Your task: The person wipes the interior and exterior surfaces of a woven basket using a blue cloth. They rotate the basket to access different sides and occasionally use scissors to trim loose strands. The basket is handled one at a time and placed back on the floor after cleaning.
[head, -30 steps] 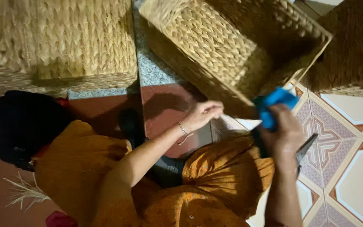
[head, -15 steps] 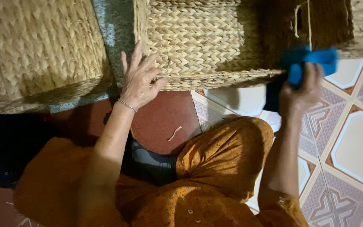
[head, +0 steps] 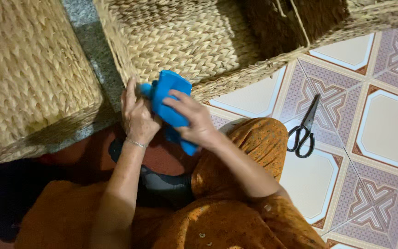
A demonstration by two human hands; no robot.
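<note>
Gripping a blue cloth (head: pixel 170 103) with both hands, the person sits on the floor (head: pixel 388 124) in orange patterned clothes, one knee raised toward the right. The left hand (head: pixel 139 115) is wrapped round the cloth's left end, fingers curled shut and pointing up, its knuckles right against the rim of a woven basket (head: pixel 194 37); a thin bracelet (head: pixel 137 144) circles that wrist. The right hand (head: pixel 194 122) lies over the cloth from the right, fingers bent and pressed down on the blue fabric, thumb side toward the left hand, so the two hands nearly touch. The cloth is bunched between them, its top corner standing up against the basket's near edge and a lower fold hanging out beneath the right palm. The basket is tipped with its open side toward the camera, showing a plaited inner wall and a darker compartment further right. A second basket (head: pixel 28 78) of the same weave stands to the left, apart from the first, with a strip of grey speckled stone showing between them. Black scissors (head: pixel 304 127) lie shut on the patterned tiles to the right of the knee, well apart from both hands, blades pointing up toward the basket. Something dark lies under the left arm, too shadowed to tell what.
</note>
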